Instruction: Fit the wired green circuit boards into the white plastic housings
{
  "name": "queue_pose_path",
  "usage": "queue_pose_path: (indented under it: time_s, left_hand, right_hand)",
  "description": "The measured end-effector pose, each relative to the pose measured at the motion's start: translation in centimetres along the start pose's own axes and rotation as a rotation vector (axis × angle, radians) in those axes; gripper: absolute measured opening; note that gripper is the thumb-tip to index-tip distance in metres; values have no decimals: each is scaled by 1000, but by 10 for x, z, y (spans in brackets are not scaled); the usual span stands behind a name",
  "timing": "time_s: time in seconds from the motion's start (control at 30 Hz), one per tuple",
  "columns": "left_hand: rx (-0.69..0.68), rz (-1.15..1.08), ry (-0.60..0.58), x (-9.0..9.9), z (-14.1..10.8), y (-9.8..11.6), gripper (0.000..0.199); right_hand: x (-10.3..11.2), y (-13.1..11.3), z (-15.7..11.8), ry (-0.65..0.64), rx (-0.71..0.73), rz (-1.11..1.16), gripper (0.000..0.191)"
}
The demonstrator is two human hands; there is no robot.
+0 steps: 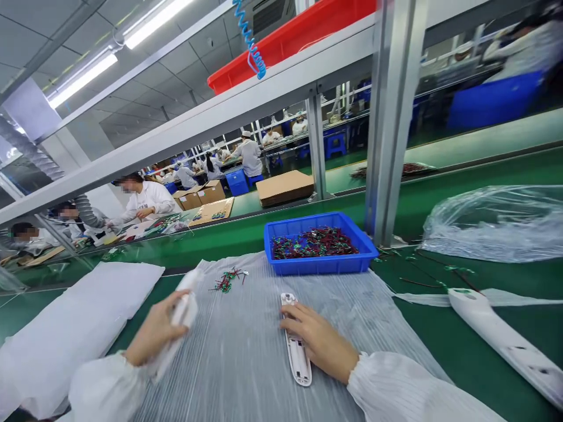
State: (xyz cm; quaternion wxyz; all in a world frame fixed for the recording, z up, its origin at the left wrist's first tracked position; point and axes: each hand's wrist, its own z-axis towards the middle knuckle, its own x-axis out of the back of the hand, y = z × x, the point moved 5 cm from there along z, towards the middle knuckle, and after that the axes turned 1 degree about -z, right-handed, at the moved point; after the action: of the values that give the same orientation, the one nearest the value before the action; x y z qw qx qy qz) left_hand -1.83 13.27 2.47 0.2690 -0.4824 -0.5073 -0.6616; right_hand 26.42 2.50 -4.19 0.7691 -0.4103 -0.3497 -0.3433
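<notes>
Left hand (157, 328) curled, grasping a tilted white plastic casing (187, 310) above ribbed plastic film (246, 363); right hand (320, 341) palm-down, fingers over a second white plastic casing (298, 363) lying on the film, grip unclear.

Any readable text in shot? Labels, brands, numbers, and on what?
No readable text. The print on the chest of a co-worker's white top is too blurred to read. The white plastic casing under the right hand, the blue tray and the cardboard box show no legible marks.
</notes>
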Motion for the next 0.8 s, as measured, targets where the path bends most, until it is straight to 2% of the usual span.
queue_pose_path:
  time_s: [0.1, 0.17, 0.23, 0.3, 0.37, 0.43, 0.5, 0.57, 0.63, 0.8]
  left_hand:
    - [-183, -78, -194, -53, -23, 74, 68]
    - [-263, -47, -300, -84, -31, 110, 72]
    - [-322, 2, -386, -101, -27, 131, 70]
    - [-421, -5, -456, -102, -10, 144, 60]
    - [-475, -44, -420, -90, 20, 146, 41]
    - [-399, -47, -246, -76, 60, 135, 26]
    - [-295, -23, -89, -71, 96, 119, 27]
    - [-232, -3, -1, -78, 120, 104, 27]
    - [-225, 2, 32, -93, 134, 95, 24]
    - [-292, -37, 25, -123, 145, 85, 19]
  right_hand:
    - [14, 1, -1, 86, -136, -11, 23]
    - [19, 4, -2, 142, -223, -24, 13]
    - [19, 11, -4, 194, -318, -38, 2]
    - [18, 22, -7, 256, -443, -70, 13]
    - [15, 33, -11, 305, -565, -107, 23]
    - [10, 42, -14, 311, -632, -121, 26]
    - [5, 46, -15, 292, -650, -113, 22]
    - [3, 48, -15, 282, -657, -96, 15]
    - [4, 48, -16, 282, -666, -69, 10]
    - [10, 47, -13, 297, -650, 53, 7]
